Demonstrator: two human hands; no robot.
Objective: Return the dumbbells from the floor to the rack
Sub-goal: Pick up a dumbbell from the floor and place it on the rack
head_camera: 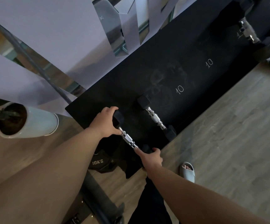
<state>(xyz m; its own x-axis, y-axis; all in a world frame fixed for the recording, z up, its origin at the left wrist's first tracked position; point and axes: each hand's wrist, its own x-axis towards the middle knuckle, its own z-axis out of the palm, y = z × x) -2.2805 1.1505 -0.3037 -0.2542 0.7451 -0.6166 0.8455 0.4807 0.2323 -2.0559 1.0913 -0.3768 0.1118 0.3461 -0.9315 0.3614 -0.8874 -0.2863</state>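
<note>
A small black hex dumbbell with a chrome handle (128,139) lies at the near left end of the black rack shelf (187,81). My left hand (106,122) wraps its far head. My right hand (152,156) holds its near head, index finger laid along the handle. A second small dumbbell (155,118) rests on the shelf just to the right. A larger dumbbell (248,32) sits at the shelf's far right end. Chalk "10" marks show on the bare middle of the shelf.
A white pot with a plant (29,122) stands left of the rack. A black 10KG weight (102,160) lies on the wooden floor below the shelf's corner. My foot in a grey slipper (188,171) is on the floor at right. Mirror panels line the wall behind.
</note>
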